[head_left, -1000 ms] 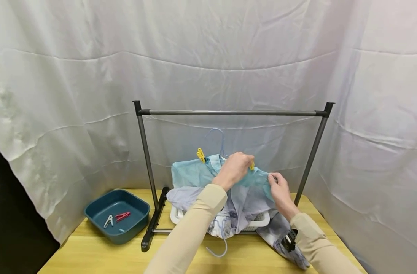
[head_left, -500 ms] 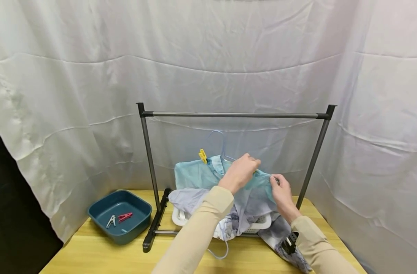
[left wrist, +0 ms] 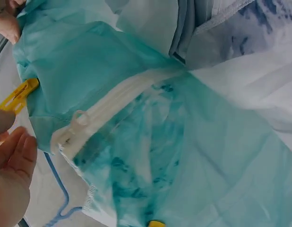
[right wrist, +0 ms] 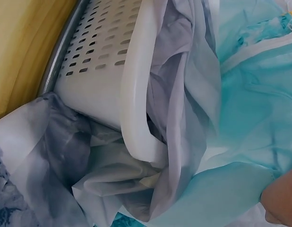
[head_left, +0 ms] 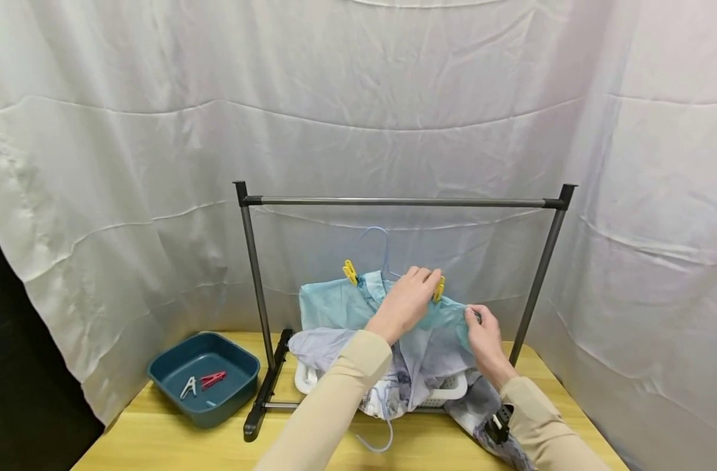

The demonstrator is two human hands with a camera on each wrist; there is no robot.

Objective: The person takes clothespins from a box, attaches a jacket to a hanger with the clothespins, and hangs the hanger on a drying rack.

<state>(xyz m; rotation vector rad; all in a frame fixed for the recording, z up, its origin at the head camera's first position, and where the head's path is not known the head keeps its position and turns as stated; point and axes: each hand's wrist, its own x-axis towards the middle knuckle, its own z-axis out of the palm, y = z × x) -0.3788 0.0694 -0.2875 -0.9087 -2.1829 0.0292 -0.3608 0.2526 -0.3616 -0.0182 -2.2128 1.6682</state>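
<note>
A sheer turquoise garment (head_left: pixel 332 304) is spread over a blue hanger (head_left: pixel 386 252) whose hook points up. A yellow clothespin (head_left: pixel 349 271) sits on its left shoulder and another yellow clothespin (left wrist: pixel 21 97) on its right. My left hand (head_left: pixel 407 302) is at the right clothespin, fingers fairly straight; in the left wrist view a digit overlaps the clip's handle end. My right hand (head_left: pixel 485 340) pinches the garment's right end between thumb and fingers. Below lies a pale lilac garment (head_left: pixel 320 347) with a second hanger (head_left: pixel 382 438), hook toward me.
A white perforated basket (right wrist: pixel 136 94) stands under the clothes. A metal rack (head_left: pixel 394 202) spans above and around them. At left, a dark teal basin (head_left: pixel 235 392) holds a white clothespin (head_left: pixel 189 387) and a red clothespin (head_left: pixel 212 379). Grey patterned cloth (right wrist: pixel 65 142) droops onto the table (head_left: pixel 135 438).
The right clothespin, hidden behind my left hand half a second ago, shows again beside its fingertips. My right hand stays at the garment's end.
</note>
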